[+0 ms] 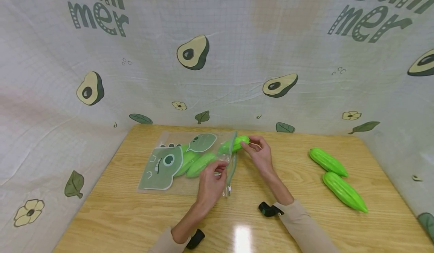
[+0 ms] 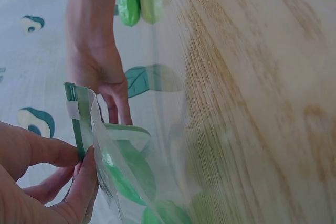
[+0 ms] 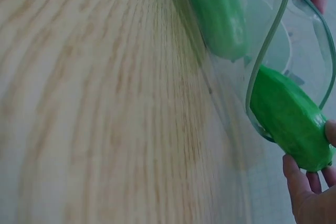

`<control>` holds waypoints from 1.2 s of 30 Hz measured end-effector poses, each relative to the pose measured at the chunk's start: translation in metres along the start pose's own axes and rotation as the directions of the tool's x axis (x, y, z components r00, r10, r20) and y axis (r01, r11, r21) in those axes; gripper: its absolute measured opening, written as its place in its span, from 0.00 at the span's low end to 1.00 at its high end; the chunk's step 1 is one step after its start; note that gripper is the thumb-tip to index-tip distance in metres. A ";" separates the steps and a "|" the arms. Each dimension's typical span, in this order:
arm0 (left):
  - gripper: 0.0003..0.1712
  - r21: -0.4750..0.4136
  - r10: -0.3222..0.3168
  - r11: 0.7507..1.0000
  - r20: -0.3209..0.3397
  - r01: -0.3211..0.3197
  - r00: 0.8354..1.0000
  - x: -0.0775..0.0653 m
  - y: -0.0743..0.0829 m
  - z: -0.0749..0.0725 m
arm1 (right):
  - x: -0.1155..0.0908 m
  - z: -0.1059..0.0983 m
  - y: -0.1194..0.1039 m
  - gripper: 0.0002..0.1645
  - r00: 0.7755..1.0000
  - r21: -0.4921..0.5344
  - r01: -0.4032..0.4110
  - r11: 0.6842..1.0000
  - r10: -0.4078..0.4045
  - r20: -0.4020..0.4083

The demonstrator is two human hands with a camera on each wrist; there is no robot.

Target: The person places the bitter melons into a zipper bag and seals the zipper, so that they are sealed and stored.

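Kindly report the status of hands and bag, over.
Left hand pinches bag by its zip edge. Right hand grips green vegetable, partly inside. Nothing else visibly in the way.

Five glossy, bright green, ridged, elongated vegetables (image 1: 345, 192) are visible: two inside one clear plastic zip bag with a green printed dinosaur (image 1: 159, 170), one at its mouth, two outside. There is one bare left hand (image 1: 211, 179), one bare right hand (image 1: 261, 155) and one wooden table (image 1: 288, 162).
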State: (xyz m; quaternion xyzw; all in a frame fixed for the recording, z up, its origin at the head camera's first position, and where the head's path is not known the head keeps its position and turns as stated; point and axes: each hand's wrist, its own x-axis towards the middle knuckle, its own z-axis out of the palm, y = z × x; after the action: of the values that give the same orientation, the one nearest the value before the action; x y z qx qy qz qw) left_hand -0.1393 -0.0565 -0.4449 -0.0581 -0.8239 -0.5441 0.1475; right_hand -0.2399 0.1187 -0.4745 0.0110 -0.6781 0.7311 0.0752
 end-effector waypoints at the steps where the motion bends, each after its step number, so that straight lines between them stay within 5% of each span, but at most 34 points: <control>1: 0.11 -0.001 -0.001 1.000 -0.001 0.001 1.000 0.000 0.000 0.000 | 0.000 0.001 0.001 0.24 1.000 0.003 0.001 1.000 -0.001 -0.004; 36: 0.12 0.018 -0.008 1.000 0.008 0.008 1.000 0.000 0.000 0.000 | -0.004 0.017 0.007 0.26 0.996 -0.042 -0.087 0.995 0.087 0.012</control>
State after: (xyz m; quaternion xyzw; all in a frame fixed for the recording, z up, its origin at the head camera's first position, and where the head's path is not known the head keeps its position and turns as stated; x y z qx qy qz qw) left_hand -0.1394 -0.0568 -0.4452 -0.0556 -0.8297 -0.5369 0.1424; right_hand -0.2385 0.1007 -0.4801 -0.0150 -0.6933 0.7194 0.0388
